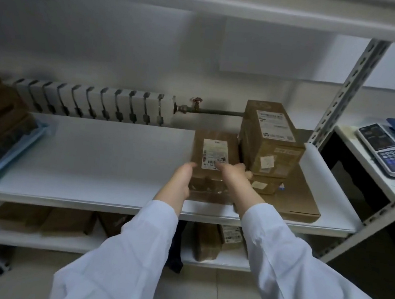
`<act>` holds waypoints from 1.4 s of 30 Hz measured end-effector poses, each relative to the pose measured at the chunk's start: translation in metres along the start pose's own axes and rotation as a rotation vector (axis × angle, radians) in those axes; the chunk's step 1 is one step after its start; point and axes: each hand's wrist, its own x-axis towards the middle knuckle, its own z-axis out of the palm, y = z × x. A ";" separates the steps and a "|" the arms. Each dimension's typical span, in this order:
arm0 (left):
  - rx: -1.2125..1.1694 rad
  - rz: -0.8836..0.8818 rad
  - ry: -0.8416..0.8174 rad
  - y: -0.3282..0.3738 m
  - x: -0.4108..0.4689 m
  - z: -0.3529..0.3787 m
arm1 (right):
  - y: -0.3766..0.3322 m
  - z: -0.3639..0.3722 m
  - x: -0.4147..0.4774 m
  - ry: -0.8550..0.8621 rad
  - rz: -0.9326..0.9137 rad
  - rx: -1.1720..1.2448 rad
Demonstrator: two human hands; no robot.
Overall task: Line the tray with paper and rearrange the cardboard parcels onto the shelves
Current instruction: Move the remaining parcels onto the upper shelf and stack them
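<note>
Brown cardboard parcel, white label on top, held between both hands on middle shelf. Left hand grips parcel's left near edge, thumb on top. Right hand grips right near corner, forefinger across label. Just right of grip: stacked boxes on flat box. Far left of grip: blue tray loaded with cardboard. Below grip: more parcels on lower shelf. Behind grip: radiator.

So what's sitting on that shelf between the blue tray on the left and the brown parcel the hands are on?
Nothing. In the head view, the white shelf between the blue tray and the labelled parcel is bare.
</note>
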 end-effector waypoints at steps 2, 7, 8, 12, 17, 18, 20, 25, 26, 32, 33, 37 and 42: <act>0.034 0.029 -0.027 0.006 -0.024 -0.003 | 0.000 -0.001 0.002 0.014 0.036 0.051; 0.125 0.082 -0.041 0.001 -0.028 -0.008 | 0.011 0.004 -0.003 0.001 0.058 0.085; 0.110 0.104 -0.021 0.001 -0.022 -0.010 | 0.012 0.003 -0.004 -0.003 0.055 0.092; 0.084 0.212 0.070 0.006 -0.028 -0.018 | 0.008 -0.001 -0.008 -0.007 0.045 0.100; 0.153 0.353 0.119 0.019 -0.049 -0.022 | -0.007 -0.001 -0.021 -0.057 -0.030 0.282; 0.192 0.395 0.132 0.022 -0.052 -0.025 | -0.011 -0.003 -0.025 -0.067 -0.042 0.330; 0.294 0.502 0.164 0.029 -0.062 -0.032 | -0.017 -0.008 -0.032 -0.075 -0.097 0.368; 0.370 0.682 0.218 0.051 -0.102 -0.051 | -0.041 -0.021 -0.062 -0.099 -0.286 0.376; 0.362 0.714 0.236 0.057 -0.109 -0.055 | -0.049 -0.023 -0.071 -0.088 -0.331 0.356; 0.255 0.823 0.260 0.082 -0.160 -0.081 | -0.081 -0.031 -0.120 -0.047 -0.480 0.339; 0.237 0.834 0.253 0.081 -0.162 -0.083 | -0.081 -0.032 -0.123 -0.043 -0.485 0.349; 0.139 0.832 0.173 0.094 -0.185 -0.113 | -0.092 -0.032 -0.153 -0.054 -0.538 0.398; 0.124 0.781 0.058 0.103 -0.227 -0.148 | -0.104 -0.026 -0.194 -0.065 -0.627 0.369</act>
